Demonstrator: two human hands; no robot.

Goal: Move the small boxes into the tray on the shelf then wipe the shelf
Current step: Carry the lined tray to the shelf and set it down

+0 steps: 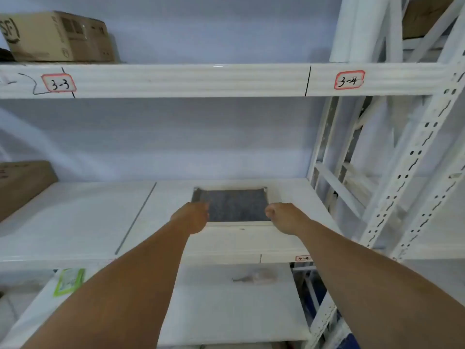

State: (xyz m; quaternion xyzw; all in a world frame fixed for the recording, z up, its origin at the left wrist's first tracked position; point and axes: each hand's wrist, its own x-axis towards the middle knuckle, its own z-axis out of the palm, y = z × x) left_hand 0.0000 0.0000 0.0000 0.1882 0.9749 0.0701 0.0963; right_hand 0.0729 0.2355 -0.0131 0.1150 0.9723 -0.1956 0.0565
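A shallow tray (239, 224) with a white rim and a dark grey lining lies flat on the white middle shelf (75, 222), near its right end. My left hand (191, 217) is at the tray's left rim, fingers curled round the edge. At the right rim my right hand (284, 217) has its fingers curled against the edge. Nothing lies in the tray. No small boxes or cloth are in view.
A large cardboard box (57, 37) stands on the top shelf at the left. Another brown carton (22, 185) sits at the left end of the middle shelf. A green packet (69, 280) and a blurred small item (251, 277) lie on the lower shelf. White perforated uprights (402, 172) rise at the right.
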